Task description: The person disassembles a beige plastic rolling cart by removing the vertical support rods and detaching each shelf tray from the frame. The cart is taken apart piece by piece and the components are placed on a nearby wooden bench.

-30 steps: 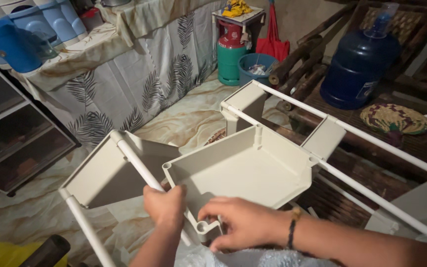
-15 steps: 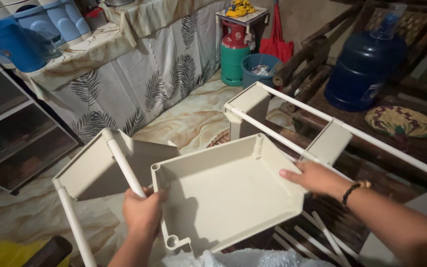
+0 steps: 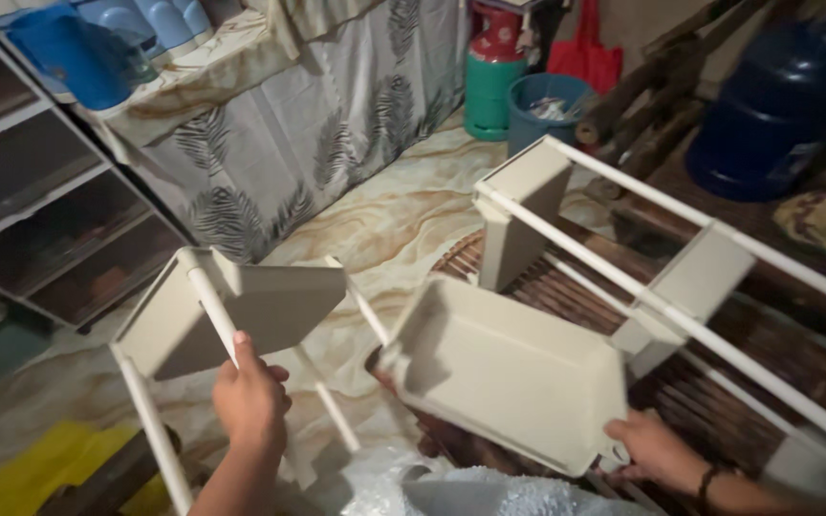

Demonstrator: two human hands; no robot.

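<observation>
Tray [image 3: 518, 373] in outstretched right hand [image 3: 650, 447]

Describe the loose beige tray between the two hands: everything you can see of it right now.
The beige tray looks like moulded plastic: shallow, roughly square, with raised walls and a round post socket at its left corner. It is empty and tilted, open side toward the camera. The right hand grips its lower right corner. The left hand is apart from it, on a white pole.

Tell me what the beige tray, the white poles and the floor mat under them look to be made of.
Beige tray: likely moulded plastic, matte, with rounded corners and formed rim.
White poles: smooth tubes, plastic or painted metal; cannot tell which.
Floor mat: probably vinyl sheet, with a faint sheen and a printed marble swirl.
</observation>
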